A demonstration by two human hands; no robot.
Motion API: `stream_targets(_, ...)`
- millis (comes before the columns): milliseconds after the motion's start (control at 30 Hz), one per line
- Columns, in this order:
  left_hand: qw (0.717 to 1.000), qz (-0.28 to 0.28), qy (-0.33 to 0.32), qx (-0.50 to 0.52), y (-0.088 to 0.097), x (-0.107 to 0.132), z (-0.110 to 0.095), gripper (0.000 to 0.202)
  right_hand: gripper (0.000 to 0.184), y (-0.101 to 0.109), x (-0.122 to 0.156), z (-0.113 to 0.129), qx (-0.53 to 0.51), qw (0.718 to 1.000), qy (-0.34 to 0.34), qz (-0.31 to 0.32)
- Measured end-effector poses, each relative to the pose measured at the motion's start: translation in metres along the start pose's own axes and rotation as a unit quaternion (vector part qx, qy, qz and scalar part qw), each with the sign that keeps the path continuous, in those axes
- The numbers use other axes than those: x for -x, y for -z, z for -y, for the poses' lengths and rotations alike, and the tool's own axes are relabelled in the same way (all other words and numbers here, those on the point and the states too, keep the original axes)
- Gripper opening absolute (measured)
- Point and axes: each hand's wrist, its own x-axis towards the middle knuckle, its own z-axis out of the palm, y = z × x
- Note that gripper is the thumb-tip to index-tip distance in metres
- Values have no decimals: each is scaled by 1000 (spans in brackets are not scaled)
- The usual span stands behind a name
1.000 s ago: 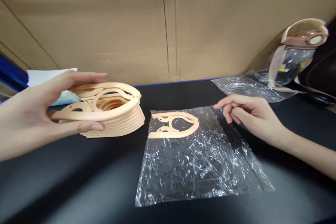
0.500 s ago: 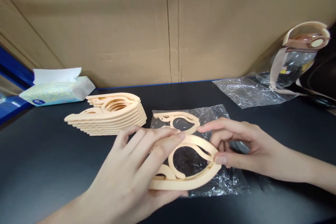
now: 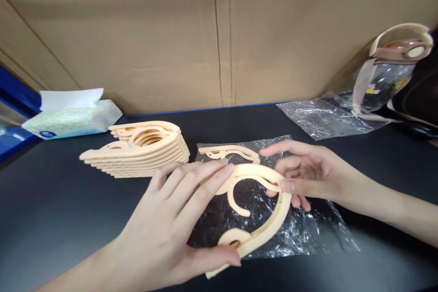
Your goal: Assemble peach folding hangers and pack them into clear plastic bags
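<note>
A cream folding clothes hanger point(image 3: 268, 230) is held between both hands, its two arms spread apart and its curved hook showing in the gap. My left hand point(image 3: 171, 219) grips the arms, fingers on the upper one and thumb on the lower. At the hinge end, my right hand point(image 3: 308, 173) pinches the hanger between thumb and fingers, its index finger stretched out. Under the hanger lies a clear plastic bag point(image 3: 308, 232). Another folded hanger point(image 3: 236, 149) rests on that bag, partly hidden by my left hand and the held hanger.
To the left stands a neat stack of cream folded hangers point(image 3: 137, 155). Behind it sits a tissue pack point(image 3: 71, 118). Another clear plastic bag point(image 3: 318, 118) lies at the back right, beside a strapped water bottle point(image 3: 390, 77). A cardboard wall point(image 3: 153, 36) closes off the black table's point(image 3: 68, 210) back.
The held hanger's arms have opened wider, the lower one swinging down with my left thumb. Its hook now shows free of the lower arm. My right hand has risen slightly.
</note>
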Motion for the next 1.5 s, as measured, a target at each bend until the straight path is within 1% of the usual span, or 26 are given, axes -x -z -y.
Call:
stream_targets(67,1000,4,-3,0,0,0,0,79,38,1,-1,0,-12,1000,1,-8)
stream_targets(233,1000,17,-13,-9,-1,2,-1,102,35,2,-4,-1,-33,999,0,-25)
stream_targets(367,999,40,-11,-7,-3,3,-6,106,34,4,-5,-2,-38,999,-11,-25)
stream_targets(433,999,48,2,6,-3,3,-9,98,32,4,-6,-2,-39,999,-19,-23)
stream_targets(500,998,52,15,29,-4,4,-13,82,32,4,-6,-1,-40,999,-28,-23)
stream_targets(600,997,38,25,58,-6,4,-16,66,33,4,-5,2,-48,998,-45,-19)
stream_targets(700,998,22,24,58,-6,3,-15,56,36,3,-4,3,-53,997,-56,-12)
stream_targets(833,999,30,8,35,-2,3,-10,45,38,3,-4,5,-48,997,-62,-13)
stream_targets(867,999,34,3,32,-1,3,-9,45,38,3,-4,6,-47,997,-63,-16)
stream_targets(967,998,41,8,44,0,4,-6,63,38,3,-4,7,-50,997,-62,-19)
stream_targets(1000,998,43,14,51,-1,4,-5,64,39,4,-4,7,-52,997,-62,-17)
stream_targets(1133,997,44,29,58,-3,5,-4,55,44,7,-3,3,-49,997,-53,6)
stream_targets(1233,997,44,29,63,-2,6,-4,54,47,10,-2,-1,-32,998,-49,28)
stream_targets(1333,997,45,23,64,-1,6,-3,55,48,9,0,-2,5,997,-51,50)
stream_targets(1500,996,49,18,79,-5,8,-1,68,49,6,2,3,103,991,-62,52)
